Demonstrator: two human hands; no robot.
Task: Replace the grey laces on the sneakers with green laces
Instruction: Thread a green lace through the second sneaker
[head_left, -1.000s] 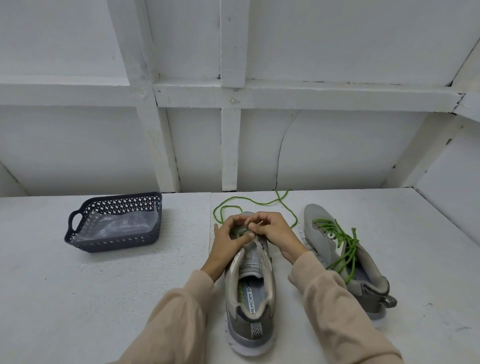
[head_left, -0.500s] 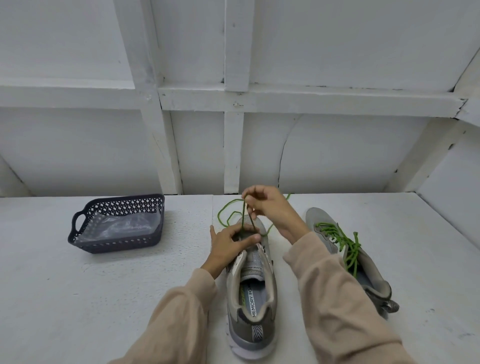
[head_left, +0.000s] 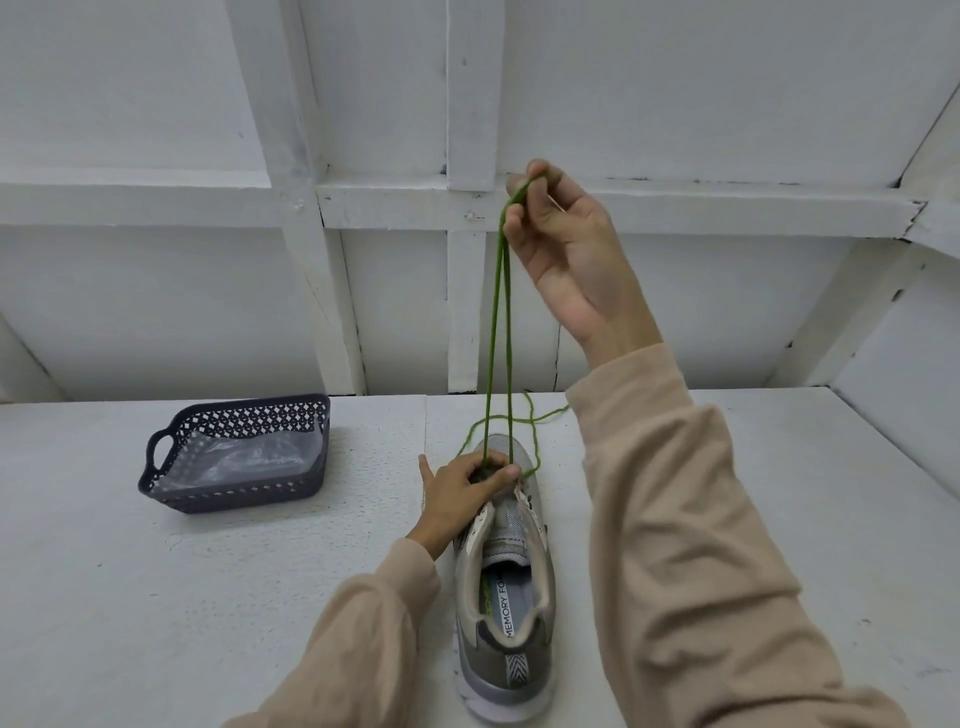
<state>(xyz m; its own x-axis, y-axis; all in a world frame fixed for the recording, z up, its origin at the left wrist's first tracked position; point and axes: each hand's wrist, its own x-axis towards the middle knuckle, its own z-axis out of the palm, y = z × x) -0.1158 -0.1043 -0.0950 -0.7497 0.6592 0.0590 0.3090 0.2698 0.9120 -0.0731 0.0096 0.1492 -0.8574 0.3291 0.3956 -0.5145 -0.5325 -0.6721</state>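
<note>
Sneaker (head_left: 506, 597), grey with a white sole, lies on the white table (head_left: 156, 597) near the middle, heel toward the near edge and toe pointing at the far wall. Its insole shows printed lettering, and the eyelets along its opening that can be seen carry no lace.

The left hand (head_left: 465, 488) rests over the front of the sneaker, fingers curled down onto the lowest eyelets and gripping the shoe there, thumb sticking out to the left.

The right hand (head_left: 566, 244) is held high above the shoe in front of the wall, its fingertips pinching the green lace (head_left: 501, 322). From that pinch two strands drop almost straight and close together to the toe end of the eyelets, just beside the left hand's fingers. More of the green lace lies loose on the table beyond the toe, curving off to the right behind the right sleeve (head_left: 675, 519). Both sleeves are beige.

To the far left on the table, well apart from the sneaker, stands a dark perforated basket (head_left: 171, 457) with a handle cut-out, holding a clear plastic bag (head_left: 244, 460).
</note>
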